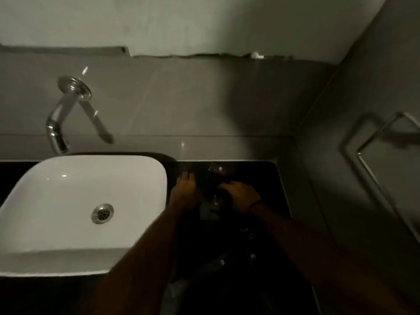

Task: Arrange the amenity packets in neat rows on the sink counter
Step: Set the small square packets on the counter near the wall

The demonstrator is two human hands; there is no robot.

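The scene is dim. On the black sink counter (268, 178), right of the basin, lie dark amenity packets with small white logos. One packet (217, 168) sits near the back edge. Another packet (210, 208) lies between my hands. Two more logos mark nearer packets (252, 256) close to the front. My left hand (185, 189) rests flat on the counter beside the basin, fingers stretched forward and holding nothing. My right hand (241, 195) has its fingers curled over the top end of the middle packet. The packets' outlines are hard to make out against the black counter.
A white rectangular basin (136, 169) fills the left side, with a chrome wall tap (56, 133) above it. A grey wall closes off the counter on the right and carries a chrome towel ring (372, 142). A grey ledge runs behind the counter.
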